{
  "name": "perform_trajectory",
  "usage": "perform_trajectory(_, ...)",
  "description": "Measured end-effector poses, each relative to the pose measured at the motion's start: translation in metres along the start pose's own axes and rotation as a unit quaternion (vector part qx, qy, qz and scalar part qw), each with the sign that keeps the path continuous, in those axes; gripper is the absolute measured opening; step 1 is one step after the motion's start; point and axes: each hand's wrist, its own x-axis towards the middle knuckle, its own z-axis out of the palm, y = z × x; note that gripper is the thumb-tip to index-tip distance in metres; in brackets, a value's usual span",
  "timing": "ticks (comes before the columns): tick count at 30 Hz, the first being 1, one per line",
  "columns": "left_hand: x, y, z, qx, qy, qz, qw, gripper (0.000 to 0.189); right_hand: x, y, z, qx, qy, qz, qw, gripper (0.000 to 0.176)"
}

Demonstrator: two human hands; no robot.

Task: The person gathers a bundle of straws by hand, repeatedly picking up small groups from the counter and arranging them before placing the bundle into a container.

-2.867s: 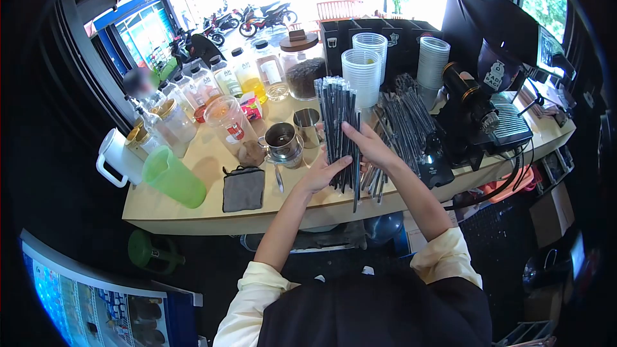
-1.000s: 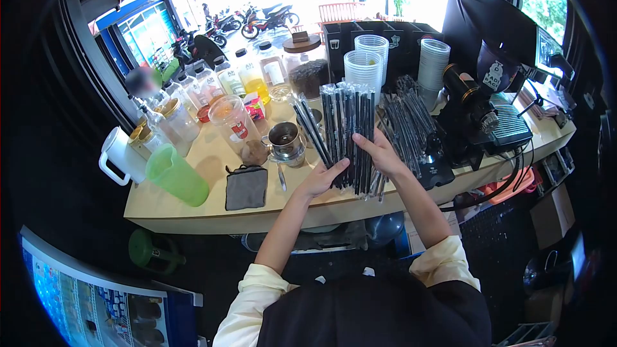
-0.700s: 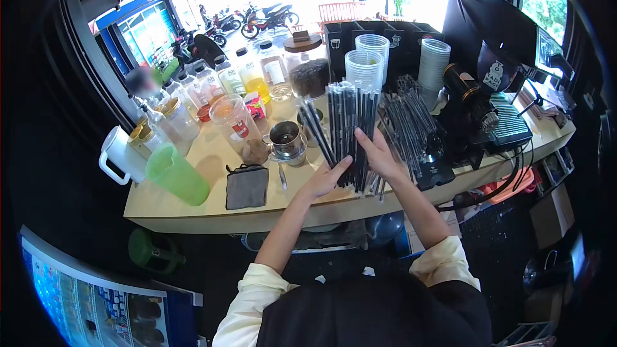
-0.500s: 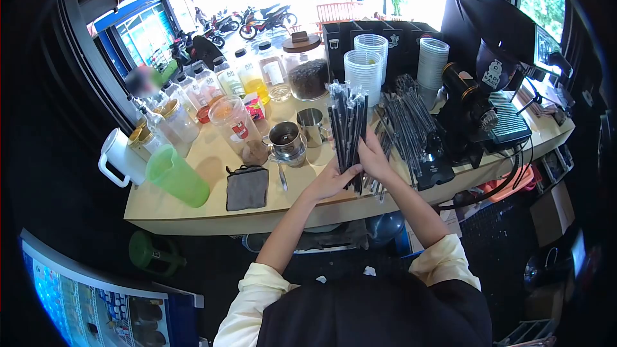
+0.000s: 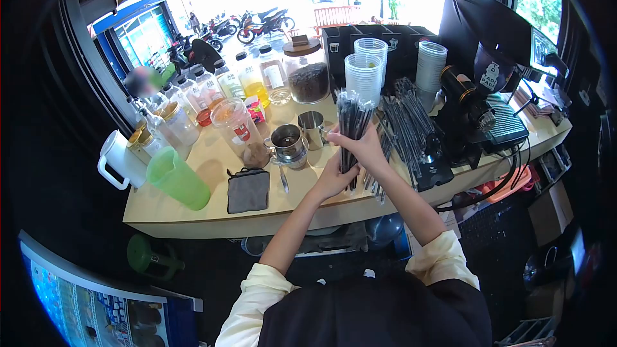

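A bundle of black straws in clear wrappers (image 5: 353, 114) stands upright between my hands above the counter's front part. My left hand (image 5: 334, 178) is closed round its lower end. Higher up, my right hand (image 5: 363, 146) wraps the middle of the bundle, its thumb across the front. More wrapped black straws (image 5: 409, 130) lie in a loose pile on the counter just right of my hands. Left of the bundle stand a steel cup (image 5: 312, 130) and a metal drip filter (image 5: 288, 143). Stacked clear plastic cups (image 5: 364, 78) rise behind the straws.
On the wooden counter (image 5: 193, 213) are a green pitcher (image 5: 178, 178), a grey cloth pouch (image 5: 248, 190), a spoon (image 5: 283, 178) and a clear plastic tub (image 5: 238, 130). Several bottles (image 5: 229, 79) and a lidded jar (image 5: 306, 77) line the back. A black coffee grinder (image 5: 472, 106) stands at right.
My right hand has shifted up and left, and now wraps the front of the straw bundle. The bundle's top sits slightly lower and farther right, and its straws look more gathered.
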Motion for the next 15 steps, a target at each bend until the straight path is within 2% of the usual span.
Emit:
perform_trajectory(1, 0.000, 0.003, -0.002, -0.001, 0.000, 0.000, 1.000, 0.035, 0.001, 0.003, 0.000, 0.006, -0.008, 0.053, 0.999, 0.033)
perform_trajectory(3, 0.003, 0.009, -0.010, 0.086, -0.022, -0.052, 0.995, 0.048, 0.002, 0.008, 0.005, 0.039, -0.012, 0.031, 0.999, 0.028)
perform_trajectory(4, 0.004, 0.009, -0.013, 0.085, -0.021, -0.051, 0.995, 0.048, 0.002, 0.009, 0.009, 0.073, -0.016, 0.010, 0.997, 0.024)
perform_trajectory(6, 0.006, 0.008, -0.018, -0.003, 0.019, 0.100, 0.995, 0.057, -0.003, 0.006, 0.017, 0.067, -0.013, 0.010, 0.998, 0.022)
perform_trajectory(7, 0.008, 0.005, -0.021, -0.003, 0.019, 0.100, 0.995, 0.057, -0.005, 0.005, 0.020, 0.063, -0.010, 0.009, 0.998, 0.021)
perform_trajectory(9, 0.013, 0.001, -0.027, 0.084, 0.038, 0.126, 0.988, 0.060, 0.000, 0.013, 0.021, 0.058, -0.046, -0.011, 0.997, 0.023)
perform_trajectory(10, 0.012, 0.001, -0.030, 0.095, 0.047, 0.013, 0.994, 0.063, 0.002, 0.009, 0.022, 0.042, -0.049, -0.010, 0.998, 0.026)
perform_trajectory(11, 0.013, -0.003, -0.031, 0.095, 0.048, 0.012, 0.994, 0.063, 0.002, 0.007, 0.024, 0.026, -0.052, -0.009, 0.998, 0.029)
perform_trajectory(13, 0.019, -0.015, -0.029, 0.078, 0.087, 0.100, 0.988, 0.059, 0.003, 0.018, 0.025, -0.003, -0.057, 0.000, 0.998, 0.033)
perform_trajectory(14, 0.019, -0.021, -0.028, 0.078, 0.086, 0.101, 0.988, 0.059, 0.004, 0.024, 0.025, -0.032, -0.061, 0.006, 0.998, 0.037)
perform_trajectory(15, 0.017, -0.021, -0.025, 0.119, 0.141, 0.172, 0.968, 0.053, 0.006, 0.026, 0.025, -0.033, -0.061, 0.005, 0.998, 0.037)
